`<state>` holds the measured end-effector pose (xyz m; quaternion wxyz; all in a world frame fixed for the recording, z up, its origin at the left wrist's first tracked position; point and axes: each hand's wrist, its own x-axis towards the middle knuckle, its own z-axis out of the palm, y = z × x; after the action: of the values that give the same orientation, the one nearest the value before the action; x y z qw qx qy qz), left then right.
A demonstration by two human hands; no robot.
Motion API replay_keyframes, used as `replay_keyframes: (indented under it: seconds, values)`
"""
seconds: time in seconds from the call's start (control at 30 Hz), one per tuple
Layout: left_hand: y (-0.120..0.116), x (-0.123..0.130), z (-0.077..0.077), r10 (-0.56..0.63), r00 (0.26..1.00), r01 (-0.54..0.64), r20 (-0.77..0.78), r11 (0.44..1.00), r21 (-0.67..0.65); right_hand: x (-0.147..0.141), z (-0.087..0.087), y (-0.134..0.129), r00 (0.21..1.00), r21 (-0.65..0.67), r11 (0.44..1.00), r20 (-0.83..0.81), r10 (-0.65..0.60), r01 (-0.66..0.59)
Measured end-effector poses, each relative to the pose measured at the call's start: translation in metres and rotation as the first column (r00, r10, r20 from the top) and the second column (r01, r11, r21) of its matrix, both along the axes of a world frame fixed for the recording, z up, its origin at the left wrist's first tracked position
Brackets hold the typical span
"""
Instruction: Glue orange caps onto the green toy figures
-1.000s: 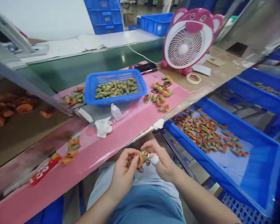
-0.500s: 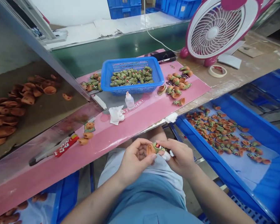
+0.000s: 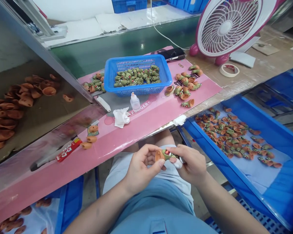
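Both my hands are held over my lap, just below the pink mat's front edge. My left hand [image 3: 141, 168] cradles the hollow orange end of a small orange-and-green moulded figure [image 3: 164, 155]. My right hand [image 3: 190, 164] pinches its green, red-marked part between thumb and fingers. A white wrapping [image 3: 178, 163] covers one right fingertip and touches the figure. Several similar figures lie on the pink mat [image 3: 146, 121], and more fill the blue plastic basket [image 3: 134, 59]. A small plastic squeeze bottle [image 3: 135, 101] and a crumpled white tissue [image 3: 120, 117] stand nearest my hands.
A blue tray [image 3: 210, 143] of many figures sits low on my right. Loose orange shells lie on brown cardboard [image 3: 26, 94] at left. Further off are a pink-and-white fan [image 3: 228, 27], a tape roll [image 3: 229, 70], a phone [image 3: 173, 54] and a red packet [image 3: 68, 149].
My head has swung, shifting the whole scene in view. The figure has turned from steeply tilted to nearly level, and both hands still hold it.
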<state>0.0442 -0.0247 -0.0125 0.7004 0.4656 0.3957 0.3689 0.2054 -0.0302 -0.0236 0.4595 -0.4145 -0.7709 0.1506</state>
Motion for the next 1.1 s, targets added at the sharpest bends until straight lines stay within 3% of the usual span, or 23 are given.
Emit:
replay_keyframes:
  seconds: [0.07, 0.13, 0.17, 0.23, 0.27, 0.3, 0.33, 0.4, 0.47, 0.53, 0.6, 0.67, 0.8, 0.97, 1.1]
  values:
    - [0.001, -0.001, -0.002, 0.009, 0.997, -0.001, -0.08, 0.995, 0.103, 0.0, 0.0, -0.001, 0.999, -0.064, 0.998, -0.031, -0.02, 0.018]
    - [0.003, -0.003, -0.007, 0.083, 0.972, -0.002, -0.22, 0.939, 0.345, -0.001, -0.001, -0.003, 0.988, -0.234, 0.972, -0.146, -0.045, 0.01]
    - [0.005, -0.005, -0.009, 0.146, 0.948, 0.015, -0.283, 0.867, 0.499, -0.002, -0.002, -0.004, 0.97, -0.345, 0.938, -0.235, -0.056, -0.03]
    - [0.008, -0.009, -0.014, 0.262, 0.905, 0.087, -0.335, 0.656, 0.75, -0.003, -0.003, -0.005, 0.901, -0.533, 0.826, -0.427, -0.076, -0.182]
    - [0.01, -0.011, -0.016, 0.286, 0.898, 0.125, -0.335, 0.564, 0.816, -0.003, -0.003, -0.006, 0.86, -0.581, 0.771, -0.503, -0.089, -0.261]
    - [0.011, -0.012, -0.017, 0.281, 0.899, 0.153, -0.335, 0.516, 0.843, -0.003, -0.004, -0.007, 0.826, -0.602, 0.735, -0.554, -0.102, -0.313]
    - [0.012, -0.013, -0.017, 0.247, 0.91, 0.162, -0.334, 0.529, 0.833, -0.002, -0.005, -0.007, 0.807, -0.605, 0.723, -0.58, -0.112, -0.334]
    - [0.011, -0.014, -0.014, 0.107, 0.947, 0.143, -0.302, 0.703, 0.697, 0.0, -0.008, -0.008, 0.8, -0.58, 0.749, -0.589, -0.115, -0.32]
    - [0.01, -0.012, -0.01, -0.04, 0.982, 0.115, -0.185, 0.9, 0.42, 0.003, -0.01, -0.008, 0.813, -0.539, 0.785, -0.576, -0.08, -0.305]
    - [0.01, -0.009, -0.008, -0.094, 0.995, 0.097, -0.031, 0.986, 0.135, 0.005, -0.012, -0.008, 0.824, -0.504, 0.8, -0.566, -0.02, -0.327]
    - [0.01, -0.006, -0.007, -0.077, 0.993, 0.082, 0.084, 0.995, -0.052, 0.005, -0.012, -0.008, 0.83, -0.479, 0.808, -0.558, 0.023, -0.344]
    - [0.01, -0.004, -0.009, -0.047, 0.985, 0.071, 0.167, 0.988, -0.138, 0.006, -0.01, -0.008, 0.83, -0.471, 0.805, -0.556, 0.046, -0.36]
    - [0.009, -0.003, -0.014, -0.043, 0.963, 0.085, 0.268, 0.985, -0.149, 0.006, -0.005, -0.008, 0.838, -0.474, 0.801, -0.542, 0.063, -0.366]
    - [0.008, -0.002, -0.018, -0.09, 0.907, 0.199, 0.411, 0.953, -0.229, 0.007, -0.002, -0.007, 0.853, -0.357, 0.856, -0.493, 0.169, -0.375]
    - [0.008, 0.002, -0.019, -0.059, 0.887, 0.177, 0.458, 0.959, -0.219, 0.009, -0.001, -0.004, 0.844, -0.335, 0.852, -0.496, 0.204, -0.403]
